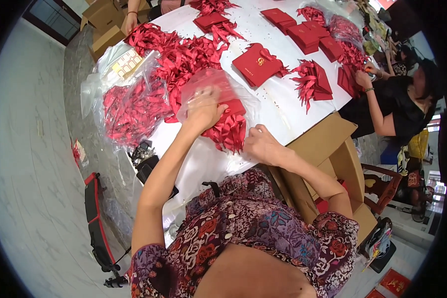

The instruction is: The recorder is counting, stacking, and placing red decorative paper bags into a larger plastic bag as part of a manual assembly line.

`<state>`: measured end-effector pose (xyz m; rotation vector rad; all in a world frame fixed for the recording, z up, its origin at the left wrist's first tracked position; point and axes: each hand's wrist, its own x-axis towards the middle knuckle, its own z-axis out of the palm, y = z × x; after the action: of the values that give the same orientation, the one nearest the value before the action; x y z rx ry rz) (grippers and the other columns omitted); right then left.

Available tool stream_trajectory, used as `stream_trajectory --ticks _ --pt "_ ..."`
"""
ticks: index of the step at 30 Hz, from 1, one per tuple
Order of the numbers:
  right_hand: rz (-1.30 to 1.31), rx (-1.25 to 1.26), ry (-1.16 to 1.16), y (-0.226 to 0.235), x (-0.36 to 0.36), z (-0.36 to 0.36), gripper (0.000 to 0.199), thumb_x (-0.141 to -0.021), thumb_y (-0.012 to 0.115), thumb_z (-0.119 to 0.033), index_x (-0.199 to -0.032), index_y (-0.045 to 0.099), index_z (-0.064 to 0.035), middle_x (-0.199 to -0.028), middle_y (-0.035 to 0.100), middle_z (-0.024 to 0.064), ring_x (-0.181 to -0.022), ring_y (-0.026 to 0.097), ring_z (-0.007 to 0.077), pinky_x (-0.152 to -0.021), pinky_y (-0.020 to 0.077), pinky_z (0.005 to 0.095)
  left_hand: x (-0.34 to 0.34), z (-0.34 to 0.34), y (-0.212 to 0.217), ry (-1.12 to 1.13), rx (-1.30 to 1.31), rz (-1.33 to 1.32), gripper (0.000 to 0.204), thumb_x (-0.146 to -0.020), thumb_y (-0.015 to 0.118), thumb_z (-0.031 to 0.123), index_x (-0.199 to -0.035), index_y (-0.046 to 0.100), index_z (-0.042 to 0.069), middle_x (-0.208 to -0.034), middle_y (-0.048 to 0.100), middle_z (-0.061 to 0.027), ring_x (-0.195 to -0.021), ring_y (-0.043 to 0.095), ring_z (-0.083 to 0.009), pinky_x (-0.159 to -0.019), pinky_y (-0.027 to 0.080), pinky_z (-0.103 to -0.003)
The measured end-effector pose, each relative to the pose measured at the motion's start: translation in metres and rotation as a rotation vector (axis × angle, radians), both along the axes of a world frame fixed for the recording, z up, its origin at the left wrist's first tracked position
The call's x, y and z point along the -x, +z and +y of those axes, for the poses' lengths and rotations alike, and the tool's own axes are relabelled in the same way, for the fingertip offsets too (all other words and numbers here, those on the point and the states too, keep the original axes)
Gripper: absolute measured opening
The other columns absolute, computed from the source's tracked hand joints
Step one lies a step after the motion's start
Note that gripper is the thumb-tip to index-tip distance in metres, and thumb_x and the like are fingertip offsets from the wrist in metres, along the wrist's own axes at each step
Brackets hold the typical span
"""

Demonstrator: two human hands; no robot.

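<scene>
A clear plastic bag (243, 88) lies on the table in front of me, with a stack of red gift bags (235, 107) partly inside it. Red ribbon handles (229, 133) spill from the stack's near end. My left hand (203, 108) reaches under the plastic film, its thumb over the stack and its fingers curled along the left side, blurred by the film. Beside the ribbons, my right hand (264, 145) has its fingers closed at the plastic bag's right edge.
Red ribbon-handled bags are heaped (193, 62) beyond my left hand. A filled plastic bag (134, 109) stands left. Red stacks (258, 63) lie across the white table (278, 107). An open carton (328, 149) is at my right; a co-worker (387, 99) handles bags at far right.
</scene>
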<state>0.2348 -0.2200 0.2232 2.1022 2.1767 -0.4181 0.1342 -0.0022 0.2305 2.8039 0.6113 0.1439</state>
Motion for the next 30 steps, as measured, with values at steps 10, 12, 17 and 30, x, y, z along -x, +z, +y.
stream_trajectory --ticks 10,12,17,30 --pt "1.418 -0.912 -0.893 0.055 -0.074 0.025 0.019 -0.089 0.064 -0.019 -0.098 0.061 -0.0022 -0.091 0.064 0.0033 -0.088 0.059 0.0104 -0.075 0.0455 0.0243 0.010 -0.006 0.016 0.033 0.019 0.028 0.061 -0.088 0.059 0.042 -0.133 0.047 0.004 -0.136 0.047 -0.0190 -0.123 0.046 -0.0379 -0.091 0.048 -0.048" --pt "1.105 -0.933 -1.095 -0.023 -0.126 0.033 0.035 -0.087 0.069 -0.028 -0.102 0.059 0.0018 -0.088 0.062 0.0061 -0.075 0.056 0.0079 -0.065 0.0457 0.0226 0.007 -0.012 0.017 0.017 0.016 -0.006 0.059 -0.088 0.058 0.042 -0.132 0.048 0.004 -0.133 0.049 -0.0194 -0.122 0.047 -0.0379 -0.090 0.048 -0.048" --pt "1.123 -0.512 -1.457 -0.110 -0.175 0.085 0.061 -0.069 0.079 -0.052 -0.085 0.056 0.0019 -0.071 0.051 0.0026 -0.056 0.046 0.0097 -0.049 0.0360 0.0255 0.017 -0.013 0.005 0.023 -0.082 -0.083 0.059 -0.087 0.059 0.042 -0.131 0.049 0.004 -0.126 0.056 -0.0196 -0.115 0.054 -0.0381 -0.087 0.049 -0.046" --pt "1.778 -0.823 -1.656 -0.144 -0.223 0.163 0.073 -0.067 0.083 -0.007 -0.127 0.045 0.0101 -0.123 0.057 0.0185 -0.104 0.062 0.0291 -0.085 0.0559 0.0382 0.021 -0.019 0.003 0.005 -0.150 -0.243 0.062 -0.080 0.068 0.038 -0.129 0.053 0.002 -0.124 0.056 -0.0198 -0.109 0.058 -0.0352 -0.081 0.052 -0.040"
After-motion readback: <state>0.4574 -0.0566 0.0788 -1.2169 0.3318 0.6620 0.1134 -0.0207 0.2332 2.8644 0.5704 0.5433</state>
